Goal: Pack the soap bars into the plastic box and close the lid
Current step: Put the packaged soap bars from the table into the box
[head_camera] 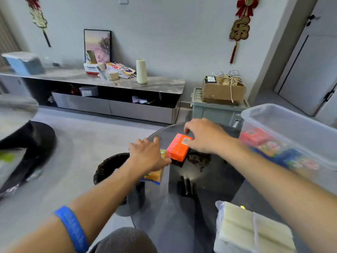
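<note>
An orange wrapped soap bar (177,148) stands tilted on the dark glass table (209,181). My right hand (204,136) grips its upper right end with thumb and fingers. My left hand (146,155) rests on a yellow wrapped soap bar (155,175) at the table's left edge, fingers spread over it. A clear plastic box (291,128) stands at the right, without a lid on it, with several red, pink and blue soap bars (255,137) inside.
A black bin (107,168) stands under the table's left edge. A wrapped pack of pale bars (251,232) lies at the front right. A grey crate with a cardboard box (222,90) sits behind the table. A long TV cabinet (113,83) lines the wall.
</note>
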`<state>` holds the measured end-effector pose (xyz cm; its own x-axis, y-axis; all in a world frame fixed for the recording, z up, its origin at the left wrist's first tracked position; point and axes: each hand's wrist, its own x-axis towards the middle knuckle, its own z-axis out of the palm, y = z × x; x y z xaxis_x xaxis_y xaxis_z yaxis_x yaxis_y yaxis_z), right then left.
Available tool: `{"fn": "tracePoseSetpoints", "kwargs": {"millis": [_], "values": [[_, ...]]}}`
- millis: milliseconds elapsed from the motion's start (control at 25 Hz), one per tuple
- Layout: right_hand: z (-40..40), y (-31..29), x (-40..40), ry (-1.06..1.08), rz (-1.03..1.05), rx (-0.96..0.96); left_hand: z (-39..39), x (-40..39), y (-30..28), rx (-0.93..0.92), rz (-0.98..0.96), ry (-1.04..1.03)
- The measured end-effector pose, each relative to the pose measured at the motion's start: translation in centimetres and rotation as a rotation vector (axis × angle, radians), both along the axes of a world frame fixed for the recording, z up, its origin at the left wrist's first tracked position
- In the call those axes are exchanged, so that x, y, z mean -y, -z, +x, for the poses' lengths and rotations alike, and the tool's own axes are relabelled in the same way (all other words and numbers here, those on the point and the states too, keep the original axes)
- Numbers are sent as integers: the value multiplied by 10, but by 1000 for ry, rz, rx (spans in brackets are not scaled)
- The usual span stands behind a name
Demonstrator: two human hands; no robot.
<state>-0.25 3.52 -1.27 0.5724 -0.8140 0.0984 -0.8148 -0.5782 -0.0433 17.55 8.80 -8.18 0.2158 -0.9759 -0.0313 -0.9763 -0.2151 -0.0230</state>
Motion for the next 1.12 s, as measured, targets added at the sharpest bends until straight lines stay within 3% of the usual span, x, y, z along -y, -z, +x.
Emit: {"fn": "tracePoseSetpoints", "kwargs": {"millis": [120, 360, 680, 800, 920, 1120], "values": [[23, 48, 18, 96, 138, -95, -6, -2, 39, -88, -13, -11], [28, 94, 60, 203, 341, 24, -5, -1, 71, -125, -231, 42], [2, 102, 49, 232, 288, 178, -4, 7, 66, -153, -197, 43], [-16, 89, 24, 231, 271, 240, 0, 2, 61, -238, -202, 35], [-45, 47, 11, 196, 200, 293, 1, 1, 47, -373, -324, 41], [-150, -76, 9, 275, 79, 583, -55, 52, -48, -501, -508, 223]]}}
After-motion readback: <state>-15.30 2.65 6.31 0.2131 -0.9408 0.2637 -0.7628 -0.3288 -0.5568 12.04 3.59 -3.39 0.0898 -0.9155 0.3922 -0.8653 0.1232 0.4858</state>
